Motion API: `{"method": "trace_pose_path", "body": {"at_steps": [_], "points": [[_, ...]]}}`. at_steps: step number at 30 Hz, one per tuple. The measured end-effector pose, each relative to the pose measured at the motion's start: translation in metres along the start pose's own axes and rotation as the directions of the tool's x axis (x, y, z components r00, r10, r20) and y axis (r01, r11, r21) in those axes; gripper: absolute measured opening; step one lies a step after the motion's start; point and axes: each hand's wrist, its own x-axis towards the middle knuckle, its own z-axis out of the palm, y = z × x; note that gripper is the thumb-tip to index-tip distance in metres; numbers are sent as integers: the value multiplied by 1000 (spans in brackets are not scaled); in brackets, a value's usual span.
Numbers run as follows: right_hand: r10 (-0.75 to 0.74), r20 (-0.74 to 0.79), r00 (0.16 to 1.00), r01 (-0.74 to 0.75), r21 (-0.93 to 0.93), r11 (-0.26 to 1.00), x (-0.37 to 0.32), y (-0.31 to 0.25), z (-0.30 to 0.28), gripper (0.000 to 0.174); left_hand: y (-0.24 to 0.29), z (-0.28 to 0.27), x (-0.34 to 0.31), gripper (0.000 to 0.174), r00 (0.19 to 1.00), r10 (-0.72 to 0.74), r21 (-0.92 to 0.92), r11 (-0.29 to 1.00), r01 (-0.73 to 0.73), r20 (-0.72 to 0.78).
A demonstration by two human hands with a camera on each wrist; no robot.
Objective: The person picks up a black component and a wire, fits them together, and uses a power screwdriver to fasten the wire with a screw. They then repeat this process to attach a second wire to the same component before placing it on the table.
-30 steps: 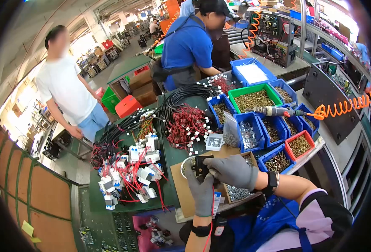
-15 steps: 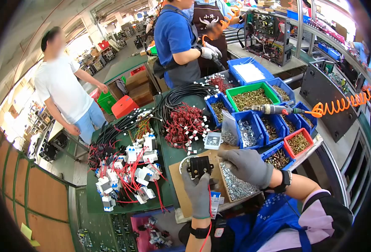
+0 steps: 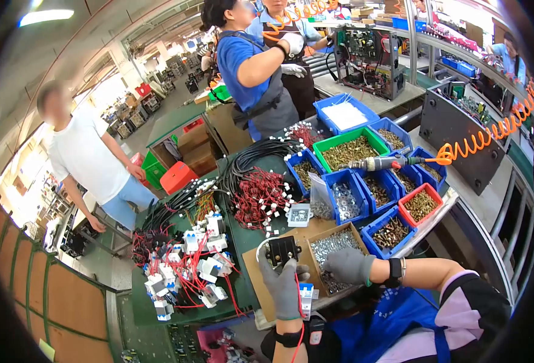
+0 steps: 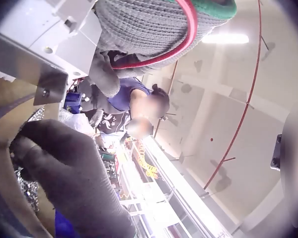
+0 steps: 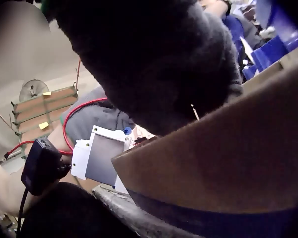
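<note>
My gloved left hand [image 3: 284,287] grips a black block with screw terminals [image 3: 282,249], its thumb and fingers around the near side. A white housing [image 4: 44,34] with a metal bracket [image 4: 49,91] shows beside that hand in the left wrist view. A red wire [image 3: 299,296] runs down along the palm and wrist. My gloved right hand [image 3: 348,267] is down at an open cardboard box [image 5: 213,158] of small silver hardware [image 3: 333,243]. Its fingers are bent downward, with the fingertips hidden; I cannot tell whether they pinch a piece.
White connectors with red wires [image 3: 194,257] are heaped at left, beside red-black wire bundles [image 3: 258,196]. Blue bins [image 3: 388,233], a green bin [image 3: 348,150] and a red bin [image 3: 421,204] hold fasteners. An electric screwdriver [image 3: 382,163] lies across them. Several people stand beyond.
My right hand has left the black block and moved right and down to the box of silver hardware. The left hand keeps its grip. Beyond the table, the person in blue has straightened up.
</note>
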Motion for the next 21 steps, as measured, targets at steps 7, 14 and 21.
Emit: {"method": "trace_pose_path", "body": {"at_steps": [7, 14, 21], "points": [[46, -190, 981, -17, 149, 989, -7, 6, -13, 25, 0, -1, -1, 63, 1000, -17, -20, 1000, 17, 16], [121, -476, 871, 223, 603, 766, -7, 2, -46, 32, -17, -4, 7, 66, 998, 48, -41, 998, -47, 28], [164, -369, 915, 332, 918, 217, 0, -11, -57, 35, -22, -5, 11, 64, 983, 178, -1, 984, -179, 48]]}}
